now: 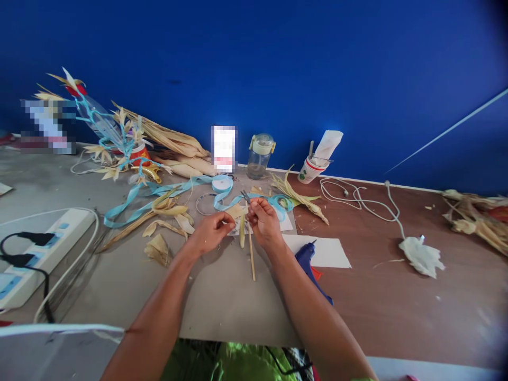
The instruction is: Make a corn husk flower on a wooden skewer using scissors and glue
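Both hands are close together above the middle of the table. My left hand (215,230) has thumb and fingers pinched; what sits between them is too small to make out. My right hand (263,221) is closed, with a thin pale stick (252,259) running down toward me from its fingertips. Beside the stick, between my hands, is a narrow greenish husk strip (242,233). A pale piece of corn husk (236,212) shows just behind. Dark metal tips (245,196) of a tool stick out past my right fingers; the rest is hidden.
Light-blue ribbon (130,209) and its roll (222,183) lie behind my hands, among dried husks (170,209). A blue glue gun (307,262) rests on white paper (333,253) at right. A power strip (75,227) is left; a jar (260,156) and cup (311,170) stand by the wall.
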